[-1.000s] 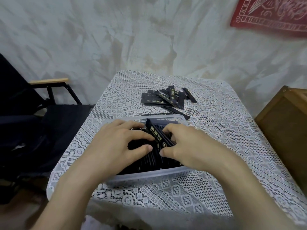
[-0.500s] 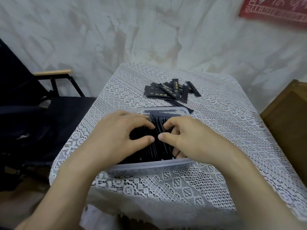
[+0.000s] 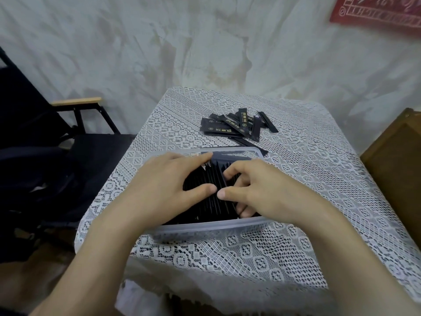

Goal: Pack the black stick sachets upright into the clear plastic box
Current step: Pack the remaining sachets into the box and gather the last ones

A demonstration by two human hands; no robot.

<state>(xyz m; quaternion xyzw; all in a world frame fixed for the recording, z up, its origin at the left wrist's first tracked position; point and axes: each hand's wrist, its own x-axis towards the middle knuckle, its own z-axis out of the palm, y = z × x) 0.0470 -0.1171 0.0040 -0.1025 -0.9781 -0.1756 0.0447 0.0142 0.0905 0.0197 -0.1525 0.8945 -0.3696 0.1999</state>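
Pressing down into a clear rectangular plastic box (image 3: 205, 226), both bare hands work on a packed row of black stick sachets (image 3: 216, 185) that stand upright on edge inside it, their thin top edges showing as close dark ridges. The left hand (image 3: 168, 185) lies spread over the left part of the row, its fingers nearly straight and reaching toward the far wall of the box, the palm covering the sachets beneath it. Its thumb stretches out to the right along the top edges. The right hand (image 3: 257, 190) covers the right part of the row with curled fingers: the forefinger hooks over the top edges farther back, the thumb sits on the nearer ones, and the lower fingers tuck down beside the row near the front wall. So this hand holds a narrow bunch of sachets between thumb and fingers, while the left one only presses. The two thumb tips almost meet above the middle of the row, and the visible band of sachets lies directly between the hands.

The box stands on a white lace tablecloth (image 3: 296, 179). Beyond its far rim lies a heap of loose black sachets (image 3: 237, 127) with gold print, flat and crossing one another. A black chair with a pale wooden armrest (image 3: 77, 102) stands to the left of the table, a brown wooden cabinet (image 3: 396, 167) to the right, and a red patterned cloth (image 3: 376, 12) hangs on the stained pale wall.
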